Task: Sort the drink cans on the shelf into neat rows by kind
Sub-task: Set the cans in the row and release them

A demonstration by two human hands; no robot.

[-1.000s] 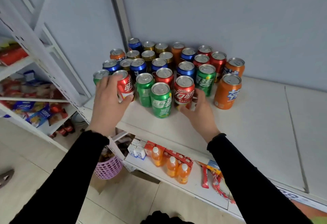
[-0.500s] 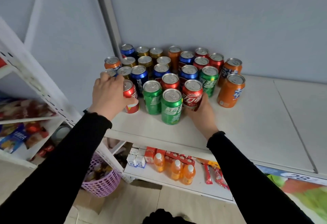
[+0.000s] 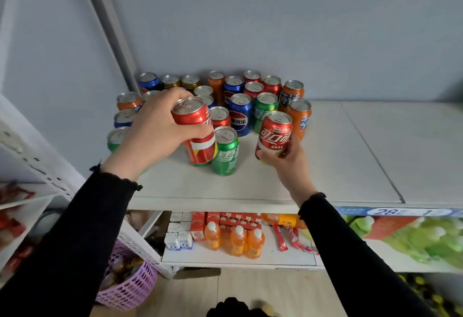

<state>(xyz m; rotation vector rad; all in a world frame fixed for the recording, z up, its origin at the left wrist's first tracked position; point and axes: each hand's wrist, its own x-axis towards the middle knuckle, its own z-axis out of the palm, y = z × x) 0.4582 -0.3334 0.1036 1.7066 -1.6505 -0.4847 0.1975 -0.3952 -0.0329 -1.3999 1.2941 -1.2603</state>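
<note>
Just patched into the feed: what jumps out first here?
Two red cola cans, one gripped in each hand: the left hand holds a tilted red can, the right hand another red can. Behind them, mixed cans crowd the white shelf against the wall.

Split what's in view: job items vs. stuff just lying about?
Job items:
- red can gripped by the left hand
- red can gripped by the right hand
- mixed can cluster standing on the shelf

Just lying about:
- orange bottles, lower shelf
- small cartons beside them
- purple basket on the floor
</note>
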